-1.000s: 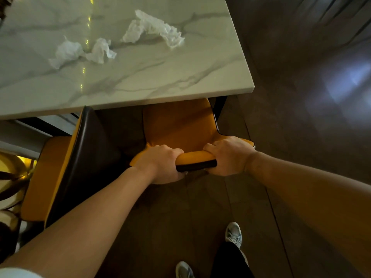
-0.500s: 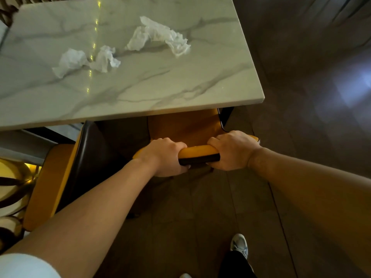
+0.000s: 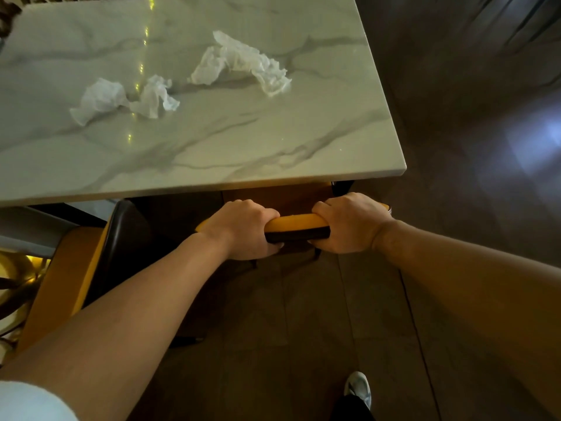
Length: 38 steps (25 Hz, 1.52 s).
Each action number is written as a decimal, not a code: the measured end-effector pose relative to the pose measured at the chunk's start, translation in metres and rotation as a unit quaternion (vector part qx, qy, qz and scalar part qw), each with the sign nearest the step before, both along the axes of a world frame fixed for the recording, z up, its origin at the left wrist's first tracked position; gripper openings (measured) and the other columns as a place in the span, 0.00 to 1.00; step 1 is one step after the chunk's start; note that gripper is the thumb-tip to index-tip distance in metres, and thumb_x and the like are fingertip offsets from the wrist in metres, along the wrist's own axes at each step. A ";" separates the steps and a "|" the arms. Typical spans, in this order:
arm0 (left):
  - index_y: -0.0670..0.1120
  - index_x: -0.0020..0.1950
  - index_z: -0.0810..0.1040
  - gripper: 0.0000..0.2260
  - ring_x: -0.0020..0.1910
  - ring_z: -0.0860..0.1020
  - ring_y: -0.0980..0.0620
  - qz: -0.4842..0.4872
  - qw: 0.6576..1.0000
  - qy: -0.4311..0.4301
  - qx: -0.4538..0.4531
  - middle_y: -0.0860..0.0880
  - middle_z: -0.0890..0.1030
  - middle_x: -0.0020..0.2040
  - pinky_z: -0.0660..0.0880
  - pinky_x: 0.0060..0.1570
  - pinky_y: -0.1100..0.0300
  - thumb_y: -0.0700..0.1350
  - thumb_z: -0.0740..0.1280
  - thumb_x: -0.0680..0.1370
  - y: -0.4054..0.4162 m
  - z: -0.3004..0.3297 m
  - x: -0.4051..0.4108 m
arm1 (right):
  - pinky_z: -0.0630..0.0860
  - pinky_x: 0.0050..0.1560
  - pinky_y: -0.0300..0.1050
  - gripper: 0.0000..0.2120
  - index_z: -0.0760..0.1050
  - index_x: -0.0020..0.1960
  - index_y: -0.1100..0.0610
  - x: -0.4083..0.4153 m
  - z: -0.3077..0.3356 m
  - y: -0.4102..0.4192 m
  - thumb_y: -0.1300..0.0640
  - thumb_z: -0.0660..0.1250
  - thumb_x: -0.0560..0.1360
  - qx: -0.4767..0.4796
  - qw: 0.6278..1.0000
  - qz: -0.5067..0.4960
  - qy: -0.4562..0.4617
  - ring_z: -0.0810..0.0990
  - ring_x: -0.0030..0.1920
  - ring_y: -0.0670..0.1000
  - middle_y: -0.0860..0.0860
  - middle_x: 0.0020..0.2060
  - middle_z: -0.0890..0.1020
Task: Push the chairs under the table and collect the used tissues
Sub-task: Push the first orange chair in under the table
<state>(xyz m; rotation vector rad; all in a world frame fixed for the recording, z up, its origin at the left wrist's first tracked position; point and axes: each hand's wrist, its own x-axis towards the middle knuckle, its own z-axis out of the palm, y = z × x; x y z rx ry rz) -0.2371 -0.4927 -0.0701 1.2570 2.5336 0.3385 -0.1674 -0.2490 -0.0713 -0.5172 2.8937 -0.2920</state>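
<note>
My left hand and my right hand both grip the top of the backrest of an orange chair. Its seat is almost wholly hidden under the white marble table. Two crumpled white tissues lie on the tabletop: a larger one near the middle and a smaller twisted one to its left. A second orange chair with a dark back stands at the left, its seat partly out from under the table.
Dark wooden floor stretches to the right and behind me. My shoe shows at the bottom. A gold-coloured metal frame sits at the far left edge beside the second chair.
Both hands have pushed the right chair forward; its orange seat, plainly visible a second ago, has slid under the table edge. I have stepped closer to the table.
</note>
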 end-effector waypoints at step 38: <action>0.52 0.57 0.81 0.19 0.40 0.79 0.53 -0.019 0.998 0.055 0.001 0.54 0.82 0.43 0.78 0.47 0.57 0.63 0.66 0.74 0.013 -0.002 -0.076 | 0.80 0.45 0.49 0.37 0.77 0.61 0.54 -0.070 -0.009 0.013 0.28 0.52 0.69 0.038 0.998 -0.011 0.039 0.83 0.44 0.56 0.52 0.48 0.84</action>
